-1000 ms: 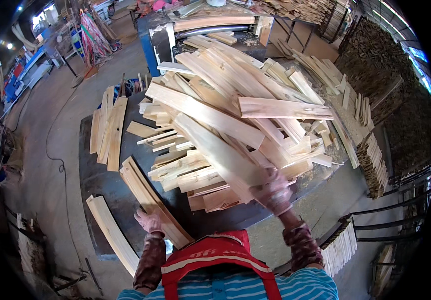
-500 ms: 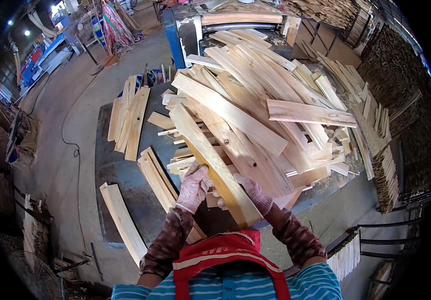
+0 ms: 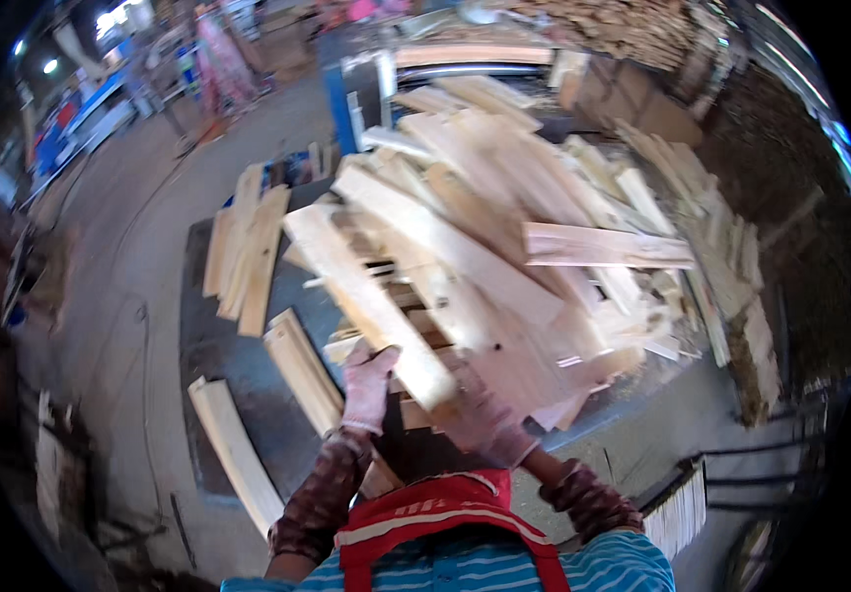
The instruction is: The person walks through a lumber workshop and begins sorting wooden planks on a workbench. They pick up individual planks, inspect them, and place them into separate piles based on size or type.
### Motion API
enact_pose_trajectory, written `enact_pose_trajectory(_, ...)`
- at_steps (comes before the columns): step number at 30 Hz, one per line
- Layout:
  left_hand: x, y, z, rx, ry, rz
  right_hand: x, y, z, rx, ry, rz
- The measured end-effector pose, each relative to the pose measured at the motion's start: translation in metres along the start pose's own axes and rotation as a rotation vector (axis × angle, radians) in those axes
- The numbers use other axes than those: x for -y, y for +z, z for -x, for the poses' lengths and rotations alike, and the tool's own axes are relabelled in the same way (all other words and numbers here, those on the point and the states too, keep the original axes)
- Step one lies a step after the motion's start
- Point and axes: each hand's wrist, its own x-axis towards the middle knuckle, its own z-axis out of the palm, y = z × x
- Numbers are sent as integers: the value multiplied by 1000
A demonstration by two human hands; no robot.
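In the head view, motion blur softens almost everything, so fine edges and the gloved fingertips are hard to make out. The right hand point(image 3: 484, 419) is a pale smear under the near end of a long wooden plank point(image 3: 366, 301); whether its fingers are wrapped around the wood or merely pressed against it cannot be told. The left hand point(image 3: 368, 380) is a little clearer: its glove is curled against the plank's left edge close to the near end, fingers together and touching the wood, though how far they reach underneath is hidden. The plank runs from both hands up and to the left, lying tilted over the big heap of offcuts point(image 3: 524, 237) on the dark worktable point(image 3: 218, 355) (the heap hides most of the tabletop). The person's forearms are partly cut off by a red vest point(image 3: 435, 518) at the lower edge. To the left, a small stack of boards point(image 3: 243, 247) lies apart from the heap, and two single boards rest near the table's front corner.
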Motion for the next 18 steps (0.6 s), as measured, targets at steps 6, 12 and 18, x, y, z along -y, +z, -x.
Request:
enact_pose_trajectory(6, -27, 37, 20, 107, 62, -249, 44, -20, 47, -329, 99, 19)
enact_pose_trajectory(12, -25, 94, 19, 333, -84, -64, -9, -93, 87, -902, -61, -234)
enact_pose_trajectory(18, -6, 155, 29, 409, -121, 12, -121, -202, 117, -1183, 79, -343)
